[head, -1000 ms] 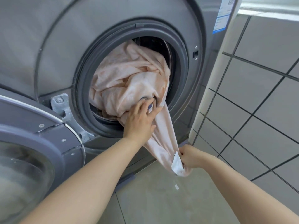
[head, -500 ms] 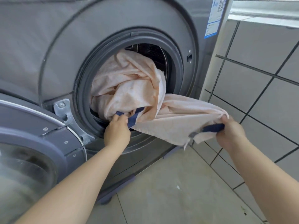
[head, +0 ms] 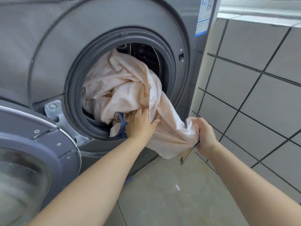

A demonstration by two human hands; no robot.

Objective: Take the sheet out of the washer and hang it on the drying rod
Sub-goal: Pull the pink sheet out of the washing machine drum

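Pale peach sheet (head: 123, 88) with dark blue trim, crumpled, spilling out of grey front-loading washer (head: 48, 46); door swung open left.

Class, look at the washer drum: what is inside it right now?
Inside the drum lies a bunched peach sheet with dark blue trim, one end pulled out past the door seal. Whatever lies beneath or behind the sheet is covered.

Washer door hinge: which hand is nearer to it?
Left. The left hand is at the drum opening's lower rim, right of the hinge; the right hand grips the sheet farther right.
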